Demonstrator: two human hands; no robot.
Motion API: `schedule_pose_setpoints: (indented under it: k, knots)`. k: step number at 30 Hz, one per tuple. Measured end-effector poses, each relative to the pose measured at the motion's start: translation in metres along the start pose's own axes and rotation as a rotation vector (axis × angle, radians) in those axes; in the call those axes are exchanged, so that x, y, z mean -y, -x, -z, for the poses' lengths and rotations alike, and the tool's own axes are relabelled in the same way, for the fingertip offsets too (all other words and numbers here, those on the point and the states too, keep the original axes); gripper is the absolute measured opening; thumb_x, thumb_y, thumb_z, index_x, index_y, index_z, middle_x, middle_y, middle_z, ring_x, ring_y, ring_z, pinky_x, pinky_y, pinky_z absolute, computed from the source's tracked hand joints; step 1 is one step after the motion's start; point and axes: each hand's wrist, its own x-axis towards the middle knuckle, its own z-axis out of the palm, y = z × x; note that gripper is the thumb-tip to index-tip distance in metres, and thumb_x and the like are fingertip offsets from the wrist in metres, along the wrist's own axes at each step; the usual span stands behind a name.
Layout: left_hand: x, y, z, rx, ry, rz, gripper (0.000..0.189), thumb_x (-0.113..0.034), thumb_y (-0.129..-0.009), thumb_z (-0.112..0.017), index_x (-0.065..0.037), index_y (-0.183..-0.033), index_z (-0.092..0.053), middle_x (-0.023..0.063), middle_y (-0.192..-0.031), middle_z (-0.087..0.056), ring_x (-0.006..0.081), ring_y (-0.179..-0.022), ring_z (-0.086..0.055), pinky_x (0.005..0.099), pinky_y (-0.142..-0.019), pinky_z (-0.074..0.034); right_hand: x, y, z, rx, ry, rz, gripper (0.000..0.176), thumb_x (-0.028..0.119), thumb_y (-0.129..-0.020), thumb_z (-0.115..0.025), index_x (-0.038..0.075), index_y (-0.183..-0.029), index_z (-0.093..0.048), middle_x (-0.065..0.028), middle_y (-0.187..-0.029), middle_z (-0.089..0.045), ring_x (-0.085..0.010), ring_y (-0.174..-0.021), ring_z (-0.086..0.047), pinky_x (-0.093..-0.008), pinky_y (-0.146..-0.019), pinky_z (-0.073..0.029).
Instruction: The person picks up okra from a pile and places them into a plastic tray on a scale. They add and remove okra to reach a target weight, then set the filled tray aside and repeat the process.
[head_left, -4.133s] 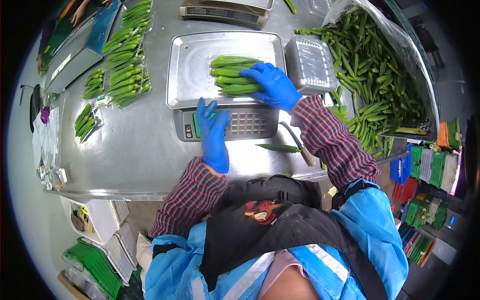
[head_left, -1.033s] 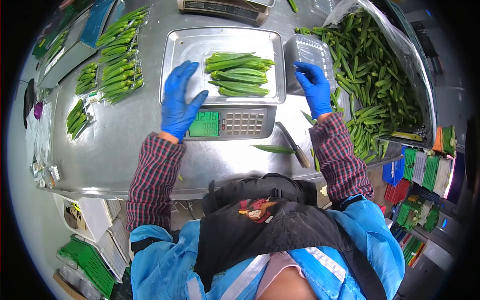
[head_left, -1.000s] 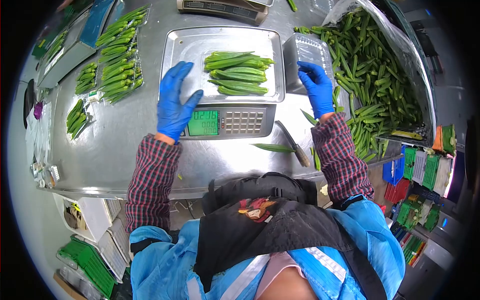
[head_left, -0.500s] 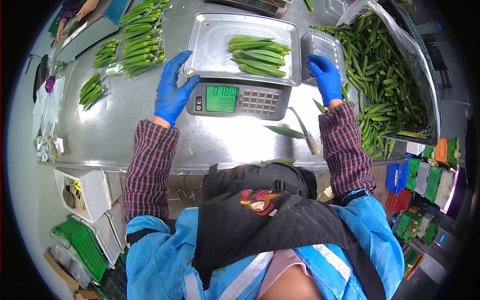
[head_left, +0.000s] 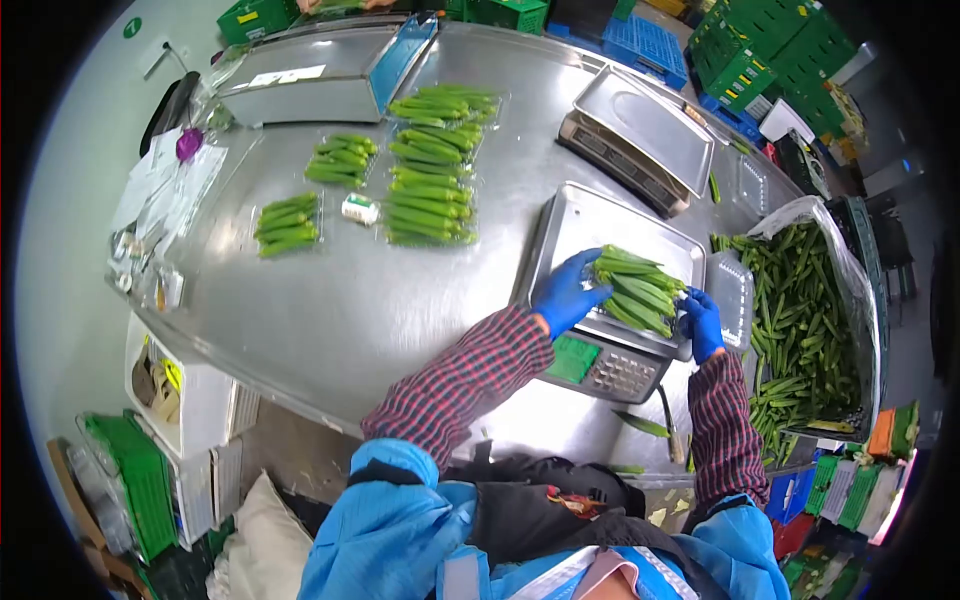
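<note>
My left hand [head_left: 568, 293] and my right hand [head_left: 702, 322], both in blue gloves, grip opposite ends of a clear tray of okra [head_left: 636, 288]. The pods lie side by side in it. Beneath is the steel pan [head_left: 580, 215] of a digital scale, which the tray overlaps in this view. The scale's green display [head_left: 572, 358] faces me, its digits unreadable. Just right of the pan, near my right hand, is a clear plastic tray [head_left: 735, 290]. In front of the scale lie a loose okra pod [head_left: 641, 424] and a knife [head_left: 674, 440], its handle toward me.
Several filled okra trays [head_left: 430, 180] stand left of the scale, beside a small white-and-green roll [head_left: 360, 208]. Behind them is a metal wrapping machine [head_left: 310, 90]. A second scale [head_left: 645, 135] stands at the back. On the right, a lined crate spills loose okra [head_left: 805, 320].
Both hands have moved from the sides of the scale pan onto the tray of okra and taken hold of its ends. The head view has swung left.
</note>
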Motion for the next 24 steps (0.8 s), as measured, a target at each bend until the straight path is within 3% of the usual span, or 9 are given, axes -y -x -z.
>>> schedule_pose_setpoints:
  k: [2, 4, 5, 7, 10, 15, 18, 21, 24]
  knots:
    - [-0.019, 0.009, 0.028, 0.004, 0.074, 0.024, 0.064, -0.017, -0.079, -0.071, -0.005, -0.135, -0.041, 0.0164, -0.126, -0.053, 0.0245, -0.107, -0.057, 0.0347, -0.091, -0.046, 0.016, 0.005, -0.020, 0.034, -0.167, 0.051, 0.028, 0.015, -0.088, -0.058, 0.006, -0.114, -0.056, -0.0074, -0.083, -0.066, -0.0066, -0.042, -0.040, -0.0212, -0.039, -0.026]
    - [-0.032, 0.021, 0.063, -0.126, 0.027, -0.148, 0.067, -0.017, -0.078, -0.073, -0.006, -0.136, -0.040, 0.0145, -0.133, -0.047, 0.0243, -0.116, -0.050, 0.0360, -0.098, -0.042, 0.045, -0.005, -0.048, 0.118, -0.195, 0.051, 0.029, 0.012, -0.089, -0.052, 0.007, -0.117, -0.056, -0.0048, -0.084, -0.066, -0.0053, -0.043, -0.040, -0.0210, -0.040, -0.027]
    - [-0.024, 0.028, 0.102, -0.419, -0.264, -0.416, 0.072, -0.016, -0.075, -0.076, -0.006, -0.136, -0.039, 0.0134, -0.135, -0.046, 0.0257, -0.121, -0.046, 0.0371, -0.103, -0.037, 0.076, -0.024, -0.088, 0.133, -0.193, 0.073, 0.027, 0.012, -0.089, -0.052, 0.008, -0.115, -0.058, -0.0033, -0.085, -0.066, -0.0049, -0.045, -0.039, -0.0200, -0.042, -0.028]
    - [-0.010, 0.042, 0.147, -0.557, -0.722, -0.384, 0.087, -0.018, -0.068, -0.080, -0.004, -0.140, -0.033, 0.0149, -0.142, -0.037, 0.0323, -0.130, -0.033, 0.0421, -0.110, -0.026, 0.107, -0.049, -0.131, 0.178, -0.211, 0.103, 0.018, 0.014, -0.089, -0.056, 0.007, -0.105, -0.061, 0.0017, -0.075, -0.061, -0.0044, -0.046, -0.039, -0.0200, -0.043, -0.028]
    - [0.023, 0.052, 0.199, -0.609, -1.053, -0.305, 0.105, -0.039, -0.059, -0.082, -0.007, -0.143, -0.028, 0.0174, -0.147, -0.028, 0.0428, -0.134, -0.022, 0.0518, -0.111, -0.019, 0.130, -0.119, -0.186, 0.281, -0.218, 0.203, 0.018, 0.012, -0.089, -0.055, 0.006, -0.104, -0.060, 0.0011, -0.069, -0.056, -0.0064, -0.045, -0.041, -0.0216, -0.042, -0.030]
    - [0.063, 0.030, 0.229, -0.558, -1.311, -0.129, 0.099, -0.060, -0.065, -0.067, -0.017, -0.145, -0.028, 0.0120, -0.150, -0.025, 0.0427, -0.136, -0.018, 0.0618, -0.108, -0.011, 0.158, -0.198, -0.309, 0.327, -0.315, 0.239, 0.022, 0.011, -0.088, -0.053, 0.003, -0.107, -0.059, -0.0018, -0.069, -0.056, -0.0097, -0.047, -0.046, -0.0234, -0.042, -0.036]
    - [0.072, 0.016, 0.232, -0.594, -1.359, -0.178, 0.093, -0.065, -0.069, -0.059, -0.021, -0.145, -0.029, 0.0097, -0.150, -0.025, 0.0417, -0.137, -0.018, 0.0642, -0.107, -0.007, 0.168, -0.202, -0.370, 0.351, -0.262, 0.221, 0.024, 0.018, -0.093, -0.050, 0.006, -0.112, -0.057, -0.0013, -0.074, -0.056, -0.0113, -0.054, -0.049, -0.0254, -0.046, -0.038]
    - [0.071, 0.009, 0.229, -0.579, -1.337, -0.162, 0.090, -0.058, -0.069, -0.064, -0.020, -0.144, -0.031, 0.0102, -0.149, -0.027, 0.0398, -0.135, -0.021, 0.0649, -0.106, -0.009, 0.157, -0.205, -0.410, 0.382, -0.217, 0.247, 0.022, 0.019, -0.093, -0.050, 0.005, -0.110, -0.056, -0.0046, -0.074, -0.056, -0.0139, -0.051, -0.049, -0.0266, -0.045, -0.038]
    - [0.067, -0.002, 0.225, -0.591, -1.321, -0.166, 0.092, -0.051, -0.066, -0.070, -0.021, -0.144, -0.031, 0.0097, -0.148, -0.028, 0.0388, -0.134, -0.024, 0.0645, -0.106, -0.011, 0.144, -0.204, -0.426, 0.392, -0.255, 0.196, 0.026, 0.012, -0.087, -0.053, 0.000, -0.110, -0.057, -0.0091, -0.071, -0.060, -0.0154, -0.044, -0.049, -0.0281, -0.040, -0.040]
